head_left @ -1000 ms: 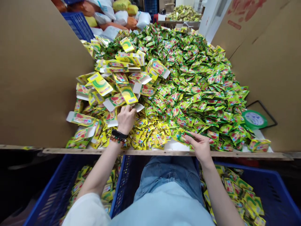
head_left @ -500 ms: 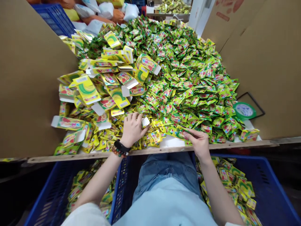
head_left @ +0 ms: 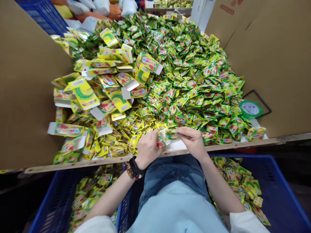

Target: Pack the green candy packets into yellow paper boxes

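Observation:
My left hand [head_left: 148,147] is closed around a small printed carton [head_left: 160,141], whose white open end faces right. Between the thumb and fingers of my right hand [head_left: 194,141] is a green candy sachet [head_left: 171,135], its left end right at the carton's opening. Whether its tip is inside, I cannot tell. Both hands are just above the front edge of the table. Small yellow packets [head_left: 116,150] lie left of my left hand. Behind both hands rises a big heap of green sachets [head_left: 184,81].
Yellow-green cartons [head_left: 86,94] with open flaps are piled at the left. Cardboard walls [head_left: 272,71] flank the table. A green tape roll [head_left: 250,109] lies at the right. Below the wooden edge [head_left: 233,147] stand blue crates [head_left: 279,187] with filled cartons.
My left hand has moved right and towards me, bringing the carton out from the yellow packets. My right hand has shifted left with the sachet, and the two now meet.

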The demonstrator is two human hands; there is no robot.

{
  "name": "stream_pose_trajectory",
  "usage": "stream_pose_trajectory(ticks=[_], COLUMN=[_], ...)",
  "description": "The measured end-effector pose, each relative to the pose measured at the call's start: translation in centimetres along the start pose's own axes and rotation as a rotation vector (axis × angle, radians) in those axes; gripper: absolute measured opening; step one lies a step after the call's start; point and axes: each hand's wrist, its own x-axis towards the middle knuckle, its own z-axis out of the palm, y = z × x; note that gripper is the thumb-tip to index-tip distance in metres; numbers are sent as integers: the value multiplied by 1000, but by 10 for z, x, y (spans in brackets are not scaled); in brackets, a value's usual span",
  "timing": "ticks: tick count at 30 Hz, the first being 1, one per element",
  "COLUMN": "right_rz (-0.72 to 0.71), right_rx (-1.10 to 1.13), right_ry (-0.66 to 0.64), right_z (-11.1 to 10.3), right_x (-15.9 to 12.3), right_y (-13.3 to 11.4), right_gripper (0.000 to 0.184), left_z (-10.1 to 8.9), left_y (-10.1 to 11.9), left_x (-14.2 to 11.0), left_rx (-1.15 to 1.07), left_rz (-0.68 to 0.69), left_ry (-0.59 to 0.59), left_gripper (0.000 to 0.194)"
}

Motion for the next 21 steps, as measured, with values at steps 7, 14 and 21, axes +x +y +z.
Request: stream_pose_trajectory(ticks=[7,14,21], right_rz=[83,-166,-179], right_rx=[-688,-713,-552], right_ry=[-281,57,-112], right_z=[-7,25,27], right_x=[1,-34,-47], right_y=[-25,3,4], right_gripper=[27,36,42], left_z=[27,50,55], left_y=[46,68,62], left_x=[-8,-17,-31], left_rx=[-130,-513,-588], left_rz=[-5,-284,-303], left_ry=[58,234,180], left_gripper=[40,42,43])
